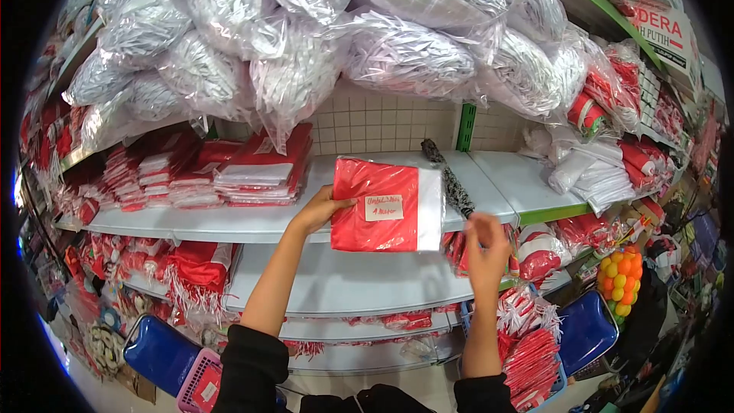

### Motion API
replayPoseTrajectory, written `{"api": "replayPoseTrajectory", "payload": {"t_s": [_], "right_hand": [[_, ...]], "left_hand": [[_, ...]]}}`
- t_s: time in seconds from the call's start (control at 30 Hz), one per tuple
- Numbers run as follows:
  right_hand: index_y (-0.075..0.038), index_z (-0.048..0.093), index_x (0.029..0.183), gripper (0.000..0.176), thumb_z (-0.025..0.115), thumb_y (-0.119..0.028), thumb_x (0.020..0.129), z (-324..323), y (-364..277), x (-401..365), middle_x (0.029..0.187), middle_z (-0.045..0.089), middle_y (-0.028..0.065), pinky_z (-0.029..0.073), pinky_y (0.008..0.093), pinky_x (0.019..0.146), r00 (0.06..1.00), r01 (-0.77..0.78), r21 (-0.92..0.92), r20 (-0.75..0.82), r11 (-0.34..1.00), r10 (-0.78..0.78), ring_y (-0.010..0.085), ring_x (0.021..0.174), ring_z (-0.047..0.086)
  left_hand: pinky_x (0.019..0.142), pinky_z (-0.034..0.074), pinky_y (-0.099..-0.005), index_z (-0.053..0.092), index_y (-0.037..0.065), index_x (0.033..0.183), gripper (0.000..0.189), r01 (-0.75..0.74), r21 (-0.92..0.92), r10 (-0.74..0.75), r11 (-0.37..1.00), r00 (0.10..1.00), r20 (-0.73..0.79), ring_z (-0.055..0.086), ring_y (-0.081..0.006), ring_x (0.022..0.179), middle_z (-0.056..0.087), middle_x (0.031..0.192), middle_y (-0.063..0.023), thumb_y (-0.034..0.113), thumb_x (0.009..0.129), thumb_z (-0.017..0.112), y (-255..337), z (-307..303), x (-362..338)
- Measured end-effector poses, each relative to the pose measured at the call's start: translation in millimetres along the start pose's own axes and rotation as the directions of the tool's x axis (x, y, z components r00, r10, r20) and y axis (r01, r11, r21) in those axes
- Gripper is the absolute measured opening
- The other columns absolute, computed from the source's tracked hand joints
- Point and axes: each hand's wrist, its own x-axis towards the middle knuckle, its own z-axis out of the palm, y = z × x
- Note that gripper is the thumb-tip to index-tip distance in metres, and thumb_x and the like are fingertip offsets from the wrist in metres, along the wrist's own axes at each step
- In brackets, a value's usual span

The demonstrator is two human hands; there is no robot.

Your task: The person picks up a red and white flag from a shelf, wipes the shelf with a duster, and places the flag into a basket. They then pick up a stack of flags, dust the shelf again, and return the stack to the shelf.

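Observation:
My left hand (317, 210) grips the left edge of a flat plastic packet (375, 233), red with a white strip on its right side and a handwritten label. The packet is held up in front of the shelf. My right hand (488, 245) is closed round the lower end of a black and white speckled duster-like stick (451, 180), just right of the packet. The stick slants up and left over the shelf.
Stacks of red and white packets (264, 172) lie on the shelf (191, 223) at left. Bags of white strips (413, 53) overhang from above. White bundles (589, 172) sit at right. Below are a blue stool (589, 329) and a pink basket (200, 378).

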Motion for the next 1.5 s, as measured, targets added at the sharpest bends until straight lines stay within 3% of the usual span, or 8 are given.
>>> {"api": "replayPoseTrajectory", "payload": {"t_s": [0.13,0.27,0.57,0.63,0.73,0.87,1.37,1.5], "right_hand": [[-0.005,0.053,0.106,0.040,0.070,-0.011,0.071,10,-1,34,0.102,0.051,0.0179,0.042,0.0403,0.076,0.977,0.116,-0.529,-0.093,0.841,-0.194,0.0343,0.094,0.052],[-0.009,0.045,0.111,0.051,0.072,-0.018,0.069,41,49,43,0.110,0.045,0.0187,0.046,0.0460,0.076,0.987,-0.043,-0.752,0.070,0.657,0.145,0.0385,0.099,0.051],[0.000,0.038,0.119,0.036,0.050,-0.015,0.089,35,73,6,0.088,0.059,0.0265,0.042,0.0485,0.068,0.982,-0.189,-0.255,-0.079,0.948,0.174,0.0445,0.081,0.057],[0.005,0.035,0.119,0.039,0.044,-0.023,0.094,66,86,-28,0.099,0.054,0.0310,0.042,0.0442,0.075,0.989,-0.114,-0.091,-0.105,0.989,0.104,0.0380,0.086,0.058],[-0.002,0.026,0.129,0.045,0.041,-0.029,0.096,97,56,-90,0.063,0.051,0.0041,0.034,0.0286,0.042,0.928,-0.340,0.136,0.208,0.930,0.309,0.0102,0.048,0.042],[-0.001,0.030,0.121,0.037,0.043,-0.025,0.095,101,50,-116,0.058,0.050,0.0079,0.037,0.0298,0.044,0.924,-0.142,0.104,0.371,0.984,0.094,0.0143,0.047,0.046],[-0.001,0.030,0.122,0.039,0.044,-0.026,0.095,91,55,-142,0.060,0.052,0.0078,0.040,0.0337,0.047,0.797,-0.581,0.291,0.390,0.760,0.460,0.0164,0.047,0.049],[0.000,0.030,0.123,0.040,0.041,-0.026,0.095,74,67,-135,0.061,0.054,0.0130,0.042,0.0396,0.053,0.799,-0.164,-0.072,0.576,0.984,0.175,0.0283,0.053,0.055]], "left_hand": [[0.086,0.047,-0.0284,0.051,-0.001,0.115,0.035,0.031,0.053,-0.033,0.998,0.999,0.043,0.057,-0.0151,0.099,0.059,0.109,-0.0091,0.007,0.083,0.061,-12,4,13],[0.085,0.049,-0.0282,0.050,-0.002,0.113,0.033,0.040,-0.081,-0.043,0.996,0.999,-0.027,0.059,-0.0149,0.095,0.059,0.108,-0.0091,0.004,0.082,0.061,-12,13,7],[0.091,0.046,-0.0303,0.040,-0.001,0.125,0.048,-0.092,-0.157,0.076,0.983,0.992,-0.102,0.055,-0.0178,0.105,0.055,0.116,-0.0117,0.001,0.082,0.060,-19,10,2],[0.093,0.045,-0.0309,0.036,0.000,0.129,0.054,-0.134,-0.139,0.113,0.981,0.982,-0.154,0.054,-0.0186,0.107,0.053,0.119,-0.0124,-0.001,0.081,0.061,-20,12,2],[0.093,0.044,-0.0310,0.033,0.002,0.133,0.060,-0.139,-0.129,0.119,0.982,0.981,-0.155,0.053,-0.0184,0.108,0.052,0.121,-0.0122,-0.002,0.080,0.061,-19,13,0],[0.094,0.044,-0.0310,0.032,0.003,0.134,0.061,-0.219,-0.119,0.199,0.968,0.967,-0.159,0.053,-0.0176,0.108,0.052,0.122,-0.0109,-0.002,0.080,0.061,-27,10,3],[0.094,0.044,-0.0310,0.033,0.004,0.134,0.062,-0.208,-0.061,0.190,0.976,0.957,-0.218,0.052,-0.0165,0.109,0.052,0.122,-0.0093,-0.004,0.079,0.061,-29,9,4],[0.093,0.044,-0.0307,0.035,0.004,0.133,0.060,-0.205,-0.161,0.164,0.965,0.958,-0.237,0.053,-0.0161,0.108,0.052,0.122,-0.0089,-0.003,0.080,0.061,-44,-1,10]]}}
